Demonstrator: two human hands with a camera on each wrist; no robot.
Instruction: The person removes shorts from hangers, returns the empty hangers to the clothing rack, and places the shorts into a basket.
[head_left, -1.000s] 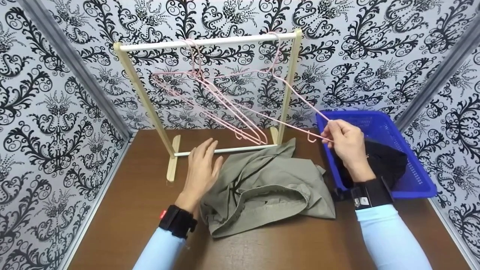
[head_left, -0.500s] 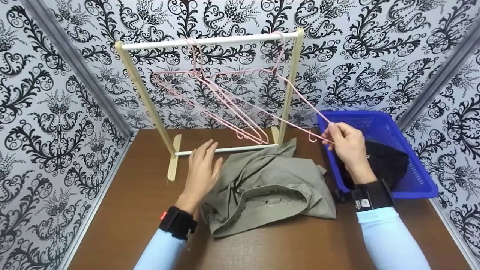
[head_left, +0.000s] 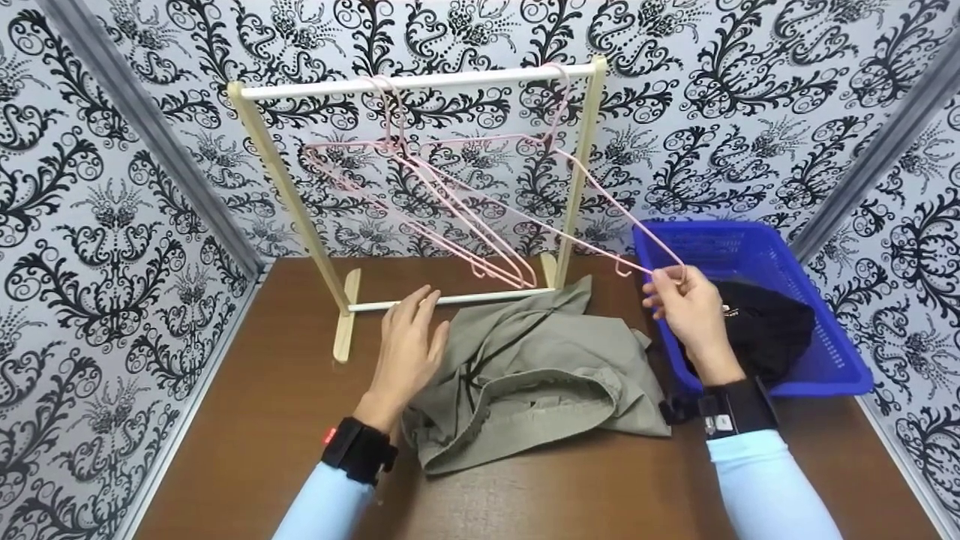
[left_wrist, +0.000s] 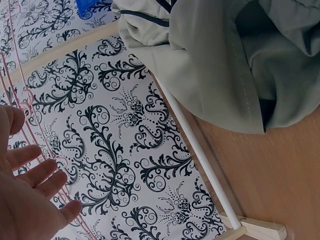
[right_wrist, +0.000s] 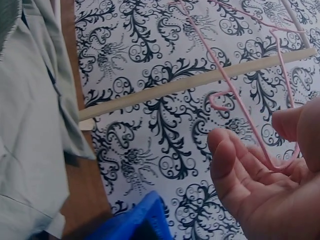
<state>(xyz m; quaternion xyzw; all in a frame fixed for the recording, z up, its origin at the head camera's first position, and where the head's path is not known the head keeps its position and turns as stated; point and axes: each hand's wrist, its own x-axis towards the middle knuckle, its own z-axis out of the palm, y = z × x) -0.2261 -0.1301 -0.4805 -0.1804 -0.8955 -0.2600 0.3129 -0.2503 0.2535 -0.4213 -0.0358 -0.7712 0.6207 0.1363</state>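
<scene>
A pink hanger (head_left: 619,202) hangs near the right end of the rail, its lower corner at my right hand (head_left: 686,311). In the right wrist view, that corner lies between my parted thumb and loosely bent fingers (right_wrist: 240,170), with no pinch visible. My left hand (head_left: 405,352) hovers with relaxed, spread fingers beside the grey-green trousers (head_left: 540,375), and holds nothing. The trousers lie bunched on the table, elastic waistband toward me. Two more pink hangers (head_left: 465,217) hang together left of the rail's middle.
A wooden rack (head_left: 281,187) with a white rail (head_left: 465,81) stands at the back. To the right is a blue basket (head_left: 832,337) with a black garment (head_left: 772,322) inside. Patterned walls close in the brown table (head_left: 277,420).
My right hand has loosened its pinch on the hanger and moved slightly down, so the hanger's corner now shows. My left hand has barely shifted; the trousers lie as before.
</scene>
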